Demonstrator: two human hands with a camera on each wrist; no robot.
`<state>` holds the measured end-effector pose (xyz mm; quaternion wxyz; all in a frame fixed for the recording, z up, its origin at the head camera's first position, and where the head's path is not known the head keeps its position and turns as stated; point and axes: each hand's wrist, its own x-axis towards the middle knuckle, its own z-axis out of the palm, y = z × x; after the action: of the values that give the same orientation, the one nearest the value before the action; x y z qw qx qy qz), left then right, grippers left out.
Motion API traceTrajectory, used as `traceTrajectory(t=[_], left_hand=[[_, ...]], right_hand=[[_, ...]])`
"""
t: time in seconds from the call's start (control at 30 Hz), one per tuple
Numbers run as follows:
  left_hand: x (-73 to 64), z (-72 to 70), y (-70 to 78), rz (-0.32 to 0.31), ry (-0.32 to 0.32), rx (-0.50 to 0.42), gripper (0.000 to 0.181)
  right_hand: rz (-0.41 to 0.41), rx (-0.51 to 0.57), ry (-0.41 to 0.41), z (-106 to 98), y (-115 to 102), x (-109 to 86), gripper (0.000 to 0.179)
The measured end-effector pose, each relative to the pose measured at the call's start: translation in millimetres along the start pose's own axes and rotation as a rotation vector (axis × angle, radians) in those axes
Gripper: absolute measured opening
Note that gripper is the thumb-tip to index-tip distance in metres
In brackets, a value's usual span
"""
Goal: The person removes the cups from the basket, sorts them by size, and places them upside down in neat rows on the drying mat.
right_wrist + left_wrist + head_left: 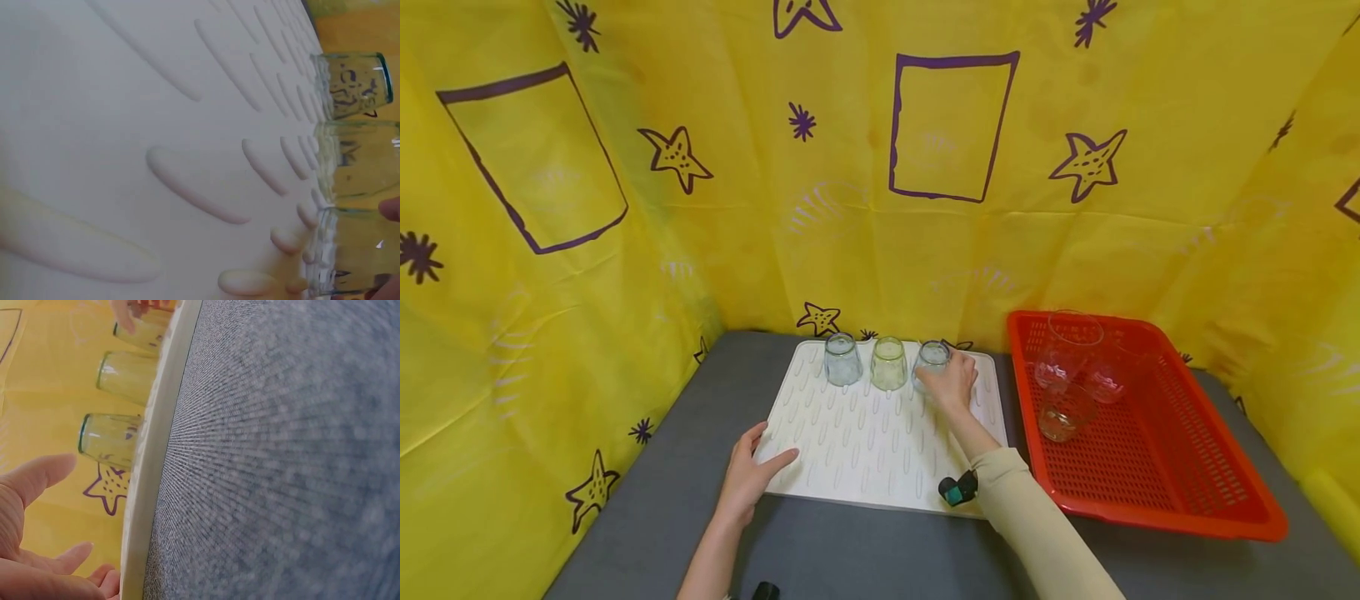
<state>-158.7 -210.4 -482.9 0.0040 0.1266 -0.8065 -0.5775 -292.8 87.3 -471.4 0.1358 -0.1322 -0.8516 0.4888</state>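
Observation:
Three tumblers stand bottom-up in a row along the far edge of a white ridged drying mat. The left one is a bluish glass, the middle one a yellow-green glass. Around the right-hand bluish glass curl the fingers of my right hand; the right wrist view shows fingertips at this glass, which sits on the mat. My left hand is at the mat's near left side, fingers spread and holding nothing. In the left wrist view its thumb and fingers lie apart, beside the mat edge.
A red perforated basket stands right of the mat, with several clear glasses toward its left and back. Grey cloth covers the table. Yellow patterned sheets hang behind and at both sides.

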Motion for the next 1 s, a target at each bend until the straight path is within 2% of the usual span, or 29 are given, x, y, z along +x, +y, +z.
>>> traceTrajectory(t=[0.27,0.43,0.6,0.77,0.87,1.0], left_hand=[[1.1,2.2,0.1,-0.002,-0.006,0.006,0.083],[1.0,1.1,-0.4,-0.014,-0.012,0.01,0.084],[1.1,-0.3,0.2,-0.017,-0.014,0.015,0.085],[0.9,-0.1,1.1,-0.023,-0.014,0.019,0.085],[0.4,-0.4,1.8,-0.022,-0.011,0.019,0.085],[-0.4,-0.2,1.9,-0.019,-0.007,0.03,0.083]], right_hand=[[0.012,-0.018,-0.016,-6,0,2.5,0.074],[0.01,0.025,-0.004,-10,-4,1.7,0.074],[0.063,0.134,0.016,-16,-11,-6.7,0.071],[0.115,0.309,0.01,-29,-23,-20.2,0.066],[0.119,0.412,-0.026,-42,-32,-28.7,0.064],[0.101,0.462,-0.087,-63,-41,-38.1,0.063]])
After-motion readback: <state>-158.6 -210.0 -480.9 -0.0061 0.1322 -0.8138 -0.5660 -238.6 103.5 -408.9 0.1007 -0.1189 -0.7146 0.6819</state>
